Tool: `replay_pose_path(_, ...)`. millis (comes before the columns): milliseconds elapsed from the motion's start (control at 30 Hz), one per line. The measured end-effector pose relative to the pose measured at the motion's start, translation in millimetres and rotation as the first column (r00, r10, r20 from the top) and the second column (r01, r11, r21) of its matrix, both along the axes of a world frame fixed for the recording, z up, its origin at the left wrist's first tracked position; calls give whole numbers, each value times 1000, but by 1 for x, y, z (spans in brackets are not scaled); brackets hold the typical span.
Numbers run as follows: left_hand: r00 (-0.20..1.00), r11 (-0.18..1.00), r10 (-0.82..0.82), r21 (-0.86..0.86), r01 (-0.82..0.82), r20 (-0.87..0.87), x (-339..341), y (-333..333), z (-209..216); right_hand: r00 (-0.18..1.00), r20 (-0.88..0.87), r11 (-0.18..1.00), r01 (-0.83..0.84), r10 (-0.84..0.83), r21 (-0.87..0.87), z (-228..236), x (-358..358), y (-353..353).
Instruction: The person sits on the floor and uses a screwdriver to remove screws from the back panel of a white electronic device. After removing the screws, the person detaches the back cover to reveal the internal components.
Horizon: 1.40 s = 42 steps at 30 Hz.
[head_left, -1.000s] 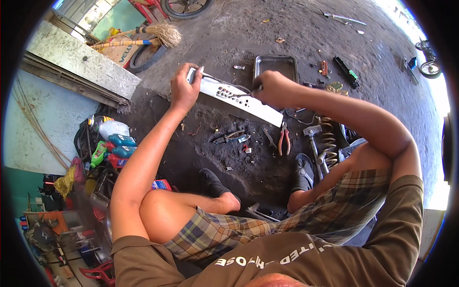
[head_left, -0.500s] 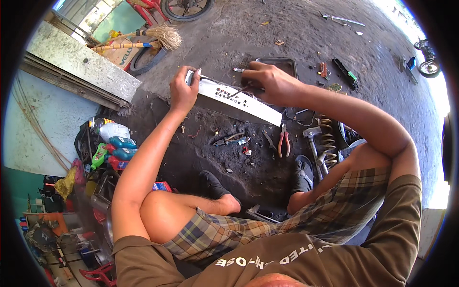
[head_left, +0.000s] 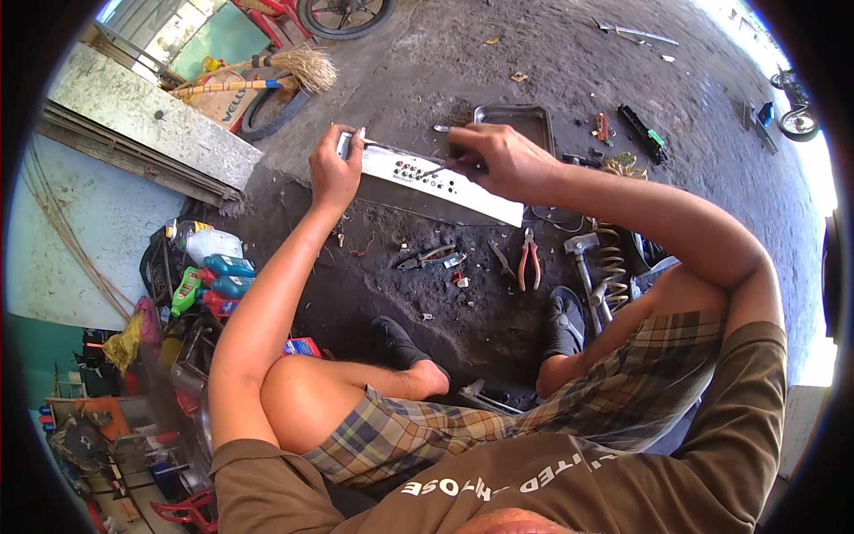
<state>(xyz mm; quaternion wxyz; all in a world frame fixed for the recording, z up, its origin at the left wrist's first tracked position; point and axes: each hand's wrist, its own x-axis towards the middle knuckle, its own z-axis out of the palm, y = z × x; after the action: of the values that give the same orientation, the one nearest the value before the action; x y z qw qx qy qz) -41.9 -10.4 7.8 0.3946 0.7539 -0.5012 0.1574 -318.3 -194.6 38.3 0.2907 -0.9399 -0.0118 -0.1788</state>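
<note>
Between my hands is a long electronics box with a white panel (head_left: pixel 481 204), with rows of small round sockets near its middle. My left hand (head_left: pixel 336 169) grips the box's left end, thumb up on the edge. My right hand (head_left: pixel 503 160) is curled above the panel's right half, closed around a thin dark tool (head_left: pixel 431 172) whose tip reaches the sockets. I cannot make out the tool's exact kind, as my fingers hide most of it. Below the box on the dirt floor lie red-handled pliers (head_left: pixel 529 259) and another pair of pliers (head_left: pixel 427 258).
A dark metal tray (head_left: pixel 545 120) lies beyond my right hand. A hammer (head_left: pixel 580 254) and a coil spring (head_left: pixel 610 264) lie near my right foot. Bottles (head_left: pixel 233 265) crowd the left side, under a white wall. A straw broom (head_left: pixel 307 67) and tyre (head_left: pixel 276 117) lie farther off.
The box has shifted slightly left and away from me, its right end rising a little in view. My left hand moved with it; my right hand stays over the sockets.
</note>
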Motion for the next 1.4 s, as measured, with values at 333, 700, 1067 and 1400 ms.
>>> replay_pose_path(333,1000,1000,3,-5,-3,31,-1,-2,0,990,120,995,-71,79,-68,-2,-1,3)
replay_pose_path(700,1000,1000,22,13,-22,9,0,6,1,902,-305,916,366,-305,165,10,6,7)
replay_pose_path(1067,1000,1000,12,3,-12,14,2,0,-2,992,42,989,119,-123,83,-17,-6,-12)
replay_pose_path(1400,1000,1000,9,-6,-9,12,1,-5,1,985,171,993,17,-37,117,-19,-5,-9)
